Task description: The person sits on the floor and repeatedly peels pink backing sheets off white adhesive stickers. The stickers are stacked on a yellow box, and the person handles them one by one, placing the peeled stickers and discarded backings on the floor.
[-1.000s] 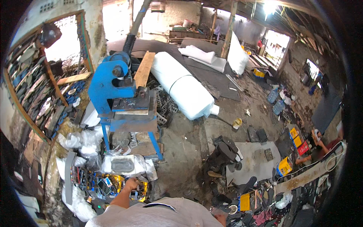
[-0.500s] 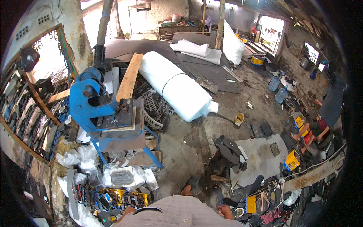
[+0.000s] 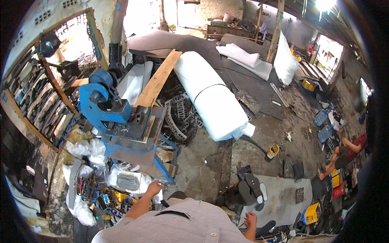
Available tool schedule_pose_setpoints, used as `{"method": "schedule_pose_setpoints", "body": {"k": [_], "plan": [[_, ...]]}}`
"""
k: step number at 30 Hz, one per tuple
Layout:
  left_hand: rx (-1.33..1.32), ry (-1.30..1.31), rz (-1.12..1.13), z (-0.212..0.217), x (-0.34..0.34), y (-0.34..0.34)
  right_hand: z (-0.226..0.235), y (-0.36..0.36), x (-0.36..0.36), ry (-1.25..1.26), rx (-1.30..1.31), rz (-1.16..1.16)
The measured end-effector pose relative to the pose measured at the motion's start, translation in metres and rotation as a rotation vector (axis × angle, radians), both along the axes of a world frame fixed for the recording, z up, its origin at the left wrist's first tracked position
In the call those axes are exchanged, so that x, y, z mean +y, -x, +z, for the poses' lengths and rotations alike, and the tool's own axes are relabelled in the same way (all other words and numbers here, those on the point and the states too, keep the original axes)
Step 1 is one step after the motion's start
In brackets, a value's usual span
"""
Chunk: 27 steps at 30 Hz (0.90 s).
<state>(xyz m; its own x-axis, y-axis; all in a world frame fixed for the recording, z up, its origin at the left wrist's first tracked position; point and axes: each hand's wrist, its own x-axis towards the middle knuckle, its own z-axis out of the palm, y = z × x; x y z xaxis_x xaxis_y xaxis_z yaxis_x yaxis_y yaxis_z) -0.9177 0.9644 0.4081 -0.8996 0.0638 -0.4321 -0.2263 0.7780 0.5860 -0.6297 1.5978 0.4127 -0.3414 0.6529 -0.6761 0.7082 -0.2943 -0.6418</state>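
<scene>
My left hand (image 3: pixel 154 189) is out in front of my body, above the floor by the foot of the blue press (image 3: pixel 107 99). Its fingers are loosely bent and look apart, with nothing clearly held. On the other side, my right hand (image 3: pixel 251 220) hangs low with its fingers curled in; whatever may be inside is hidden. Just beyond it, a light grey sheet (image 3: pixel 283 194) lies on the floor. Dark sole-shaped pieces (image 3: pixel 248 190) are heaped on that sheet's left side, beside a white sole-shaped piece (image 3: pixel 263 191).
A large white wrapped roll (image 3: pixel 210 97) lies ahead, next to a wooden plank (image 3: pixel 158 79). Plastic bags (image 3: pixel 97 152) and a cluttered crate (image 3: pixel 117 197) are at the left. A small pot (image 3: pixel 273 151) stands on the floor. Another person (image 3: pixel 344 156) sits at the right.
My left hand has come up and forward into fuller view. My right hand has shifted slightly right and up. The view has turned left, so the room's things appear further right.
</scene>
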Motion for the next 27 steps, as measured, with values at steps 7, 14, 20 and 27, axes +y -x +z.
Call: {"method": "schedule_pose_setpoints", "body": {"k": [7,14,20,27], "plan": [[-0.121,0.343,-0.461,0.006,0.051,0.031,-0.011,0.042,0.025,0.058,0.148,0.029],[-0.309,0.566,-0.756,-0.051,0.063,0.104,-0.070,0.036,0.041,0.069,-0.041,0.260],[-0.115,0.326,-0.654,-0.049,0.145,0.258,-0.029,0.093,0.066,0.118,-0.084,0.164],[-0.022,0.173,-0.248,0.044,0.283,0.445,0.012,0.215,0.094,0.065,0.094,-0.250]]}}
